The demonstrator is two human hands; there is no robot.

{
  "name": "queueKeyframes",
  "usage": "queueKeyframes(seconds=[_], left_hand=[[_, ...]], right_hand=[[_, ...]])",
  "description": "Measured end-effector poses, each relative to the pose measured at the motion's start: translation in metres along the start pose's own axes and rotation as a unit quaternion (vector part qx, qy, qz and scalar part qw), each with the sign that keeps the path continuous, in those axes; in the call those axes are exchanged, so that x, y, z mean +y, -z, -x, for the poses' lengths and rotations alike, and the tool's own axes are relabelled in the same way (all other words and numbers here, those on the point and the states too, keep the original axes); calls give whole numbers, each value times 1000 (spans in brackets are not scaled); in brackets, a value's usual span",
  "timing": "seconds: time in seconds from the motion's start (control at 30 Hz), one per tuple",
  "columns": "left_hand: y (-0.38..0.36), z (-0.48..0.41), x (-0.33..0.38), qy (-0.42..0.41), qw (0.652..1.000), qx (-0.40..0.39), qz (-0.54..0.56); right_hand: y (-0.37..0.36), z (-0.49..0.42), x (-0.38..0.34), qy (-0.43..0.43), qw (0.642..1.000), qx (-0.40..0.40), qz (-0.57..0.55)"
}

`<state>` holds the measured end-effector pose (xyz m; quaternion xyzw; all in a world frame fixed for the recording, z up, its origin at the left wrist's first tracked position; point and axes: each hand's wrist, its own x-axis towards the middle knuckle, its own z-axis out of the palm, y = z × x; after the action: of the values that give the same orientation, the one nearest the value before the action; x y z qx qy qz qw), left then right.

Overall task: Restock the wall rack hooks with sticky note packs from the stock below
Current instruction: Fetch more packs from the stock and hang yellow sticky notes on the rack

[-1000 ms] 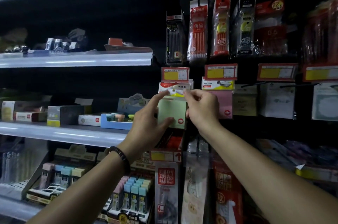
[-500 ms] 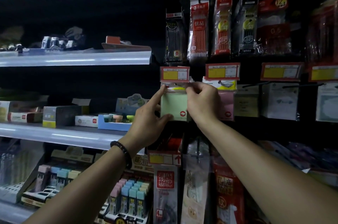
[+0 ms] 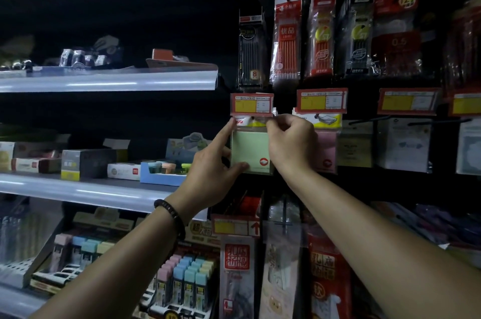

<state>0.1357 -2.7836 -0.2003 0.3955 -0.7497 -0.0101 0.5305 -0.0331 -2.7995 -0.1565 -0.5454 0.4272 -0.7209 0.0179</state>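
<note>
Green paper shows through the clear wrap of the sticky note pack [image 3: 250, 153], which sits high on the wall rack, its printed header tucked just under a red and yellow price tag [image 3: 252, 103]. Whether the pack hangs there by itself cannot be told, since the tag and the fingers cover the top. The right hand [image 3: 291, 144] pinches the header's upper right corner, fingers curled tight. The left hand [image 3: 208, 165] grasps the pack along its left edge: the thumb lies across the lower left corner of the front and the forefinger reaches straight up to the header's top left corner. A dark bead bracelet [image 3: 171, 214] circles the left wrist.

Just to the right, partly behind the right hand, hangs a pink pack [image 3: 327, 154] under a second price tag [image 3: 322, 101]. Further right hang pale packs, dim and hard to read. Above the tags hang pen packs [image 3: 286, 37] in black and red. To the left run grey shelves [image 3: 104, 81] with small boxes, and below them stand pastel boxes [image 3: 187, 279] in a display tray.
</note>
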Motion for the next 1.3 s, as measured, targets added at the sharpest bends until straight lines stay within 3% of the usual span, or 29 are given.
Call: queueKeyframes(seconds=[0.47, 0.67, 0.93, 1.17, 1.3], left_hand=[[9, -3, 9, 33, 999, -31, 14], [7, -8, 5, 42, 997, -55, -34], [-8, -19, 2, 21, 991, -33, -126], [-11, 2, 11, 56, 991, 1, -124], [-17, 55, 29, 42, 991, 58, -112]], right_hand=[[-2, -6, -9, -12, 1000, 5, -3], [-1, -5, -5, -13, 999, 0, 42], [9, 3, 5, 88, 989, 19, 116], [44, 44, 5, 120, 982, -110, 92], [104, 88, 12, 74, 983, -156, 59]])
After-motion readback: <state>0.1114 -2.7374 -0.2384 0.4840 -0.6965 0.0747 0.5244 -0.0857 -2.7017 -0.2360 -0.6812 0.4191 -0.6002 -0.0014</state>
